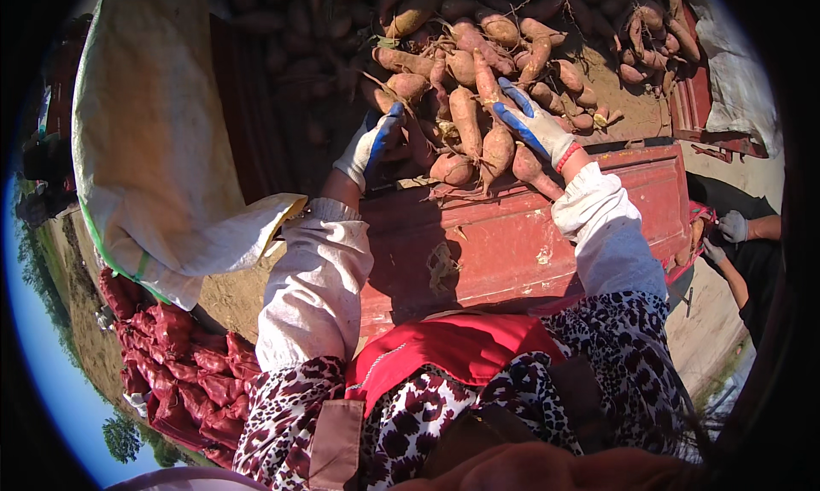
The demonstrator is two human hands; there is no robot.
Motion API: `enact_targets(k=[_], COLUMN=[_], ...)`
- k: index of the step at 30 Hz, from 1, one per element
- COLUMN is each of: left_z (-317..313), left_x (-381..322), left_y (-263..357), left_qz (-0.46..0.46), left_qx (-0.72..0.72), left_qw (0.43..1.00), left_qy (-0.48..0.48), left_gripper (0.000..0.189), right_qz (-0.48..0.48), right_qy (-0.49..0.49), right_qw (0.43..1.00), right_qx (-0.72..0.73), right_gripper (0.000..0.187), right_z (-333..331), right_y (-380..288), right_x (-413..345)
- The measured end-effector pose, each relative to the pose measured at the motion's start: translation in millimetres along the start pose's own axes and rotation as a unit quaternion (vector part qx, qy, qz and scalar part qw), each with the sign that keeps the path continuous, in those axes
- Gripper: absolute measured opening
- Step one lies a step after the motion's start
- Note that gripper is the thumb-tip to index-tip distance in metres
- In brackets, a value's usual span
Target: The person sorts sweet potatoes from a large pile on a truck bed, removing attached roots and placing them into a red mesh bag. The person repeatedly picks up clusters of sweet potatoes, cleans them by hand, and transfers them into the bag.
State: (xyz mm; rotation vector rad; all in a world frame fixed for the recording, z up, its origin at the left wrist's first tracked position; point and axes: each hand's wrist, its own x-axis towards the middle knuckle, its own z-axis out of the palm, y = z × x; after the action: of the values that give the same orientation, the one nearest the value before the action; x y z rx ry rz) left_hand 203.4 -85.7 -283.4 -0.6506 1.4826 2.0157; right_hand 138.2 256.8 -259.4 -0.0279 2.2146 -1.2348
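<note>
A heap of sweet potatoes (466,121) with thin roots and soil on them lies before me at the edge of a red metal truck bed. My left hand (371,144), in a white glove with blue-coated fingers, is against the heap's left side, partly in shadow. On the opposite side, my right hand (537,123) wears a matching glove. Its fingers are spread and touch a long sweet potato (487,81). Neither hand visibly closes around a single root. Several sweet potatoes between my hands rest at the top of the lowered red tailgate (512,235).
A large white woven sack (154,139) hangs at the left. Below it, filled red mesh bags (192,369) are piled on the ground. More sweet potatoes (653,39) lie farther right in the bed. At far right, another person's gloved hands (733,226) are beside a pink-edged bag (695,235).
</note>
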Motion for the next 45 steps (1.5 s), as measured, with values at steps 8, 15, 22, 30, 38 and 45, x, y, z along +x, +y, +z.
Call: enact_targets(k=[8, 15, 22, 30, 38, 45], left_z=[2.4, 1.0, 45.2, 64.1, 61.6, -38.9], left_x=[16.1, 17.9, -2.0, -55.0, -135.3, -284.0], left_y=[17.6, -7.6, -5.4, 4.1, 8.8, -36.5], left_qz=[-0.063, 0.075, 0.091, 0.115, 0.227, 0.197], left_qx=[-0.036, 0.057, -0.084, -0.124, -0.097, -0.191], left_qw=[0.991, 0.972, 0.969, 0.979, 0.957, 0.941], left_qy=[-0.115, -0.215, -0.216, -0.111, -0.155, -0.199], left_gripper=[0.066, 0.073, 0.045, 0.049, 0.083, 0.100], right_qz=[-0.011, -0.019, 0.093, 0.008, -0.120, -0.220], right_qy=[0.056, -0.008, -0.033, -0.001, 0.111, 0.058], right_qw=[0.995, 0.982, 0.864, 0.884, 0.944, 0.951], right_qx=[0.082, 0.186, 0.493, 0.467, 0.286, 0.209], right_gripper=[0.096, 0.118, 0.101, 0.060, 0.063, 0.110], right_z=[25.0, 58.8, 71.6, 76.7, 99.5, 223.6], right_y=[32.2, -44.8, -41.2, -70.7, -108.1, -164.4], right_x=[-1.9, -29.1, -6.7, -33.4, -131.9, -228.2])
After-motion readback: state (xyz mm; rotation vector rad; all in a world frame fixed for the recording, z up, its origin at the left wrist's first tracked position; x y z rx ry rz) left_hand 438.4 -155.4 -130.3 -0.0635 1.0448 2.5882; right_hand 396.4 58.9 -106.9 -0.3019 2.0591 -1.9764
